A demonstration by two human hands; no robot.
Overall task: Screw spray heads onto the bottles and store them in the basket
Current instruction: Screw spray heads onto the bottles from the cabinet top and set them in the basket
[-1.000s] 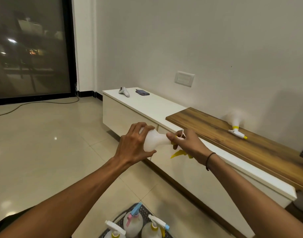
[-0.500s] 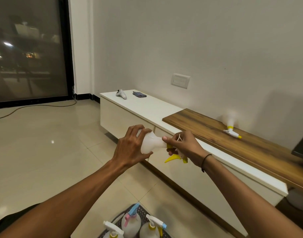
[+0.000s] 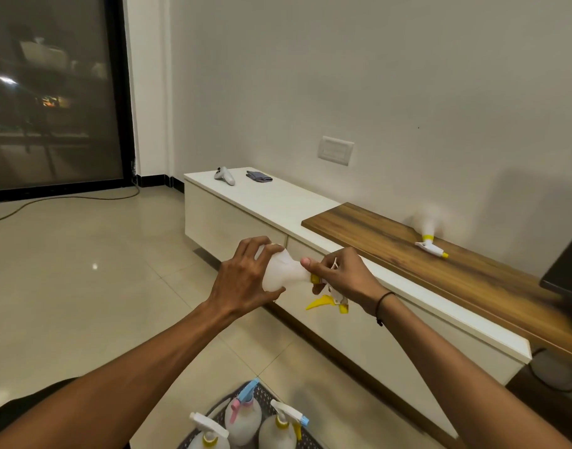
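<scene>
I hold a white bottle sideways in mid-air in front of the low cabinet. My left hand wraps its body. My right hand grips the yellow collar of the spray head at the bottle's neck; the yellow trigger hangs below my fingers. A dark mesh basket on the floor at the bottom edge holds three bottles with spray heads on. Another white bottle with a yellow-tipped head lies on the wooden top by the wall.
A long white cabinet runs along the wall with a wooden top on its right part. A white controller and a folded dark cloth lie at its far end. A dark screen stands at right. A cable crosses the floor.
The view has shifted a little. My right hand's fingers have turned around the collar of the spray head, while my left hand keeps hold of the bottle.
</scene>
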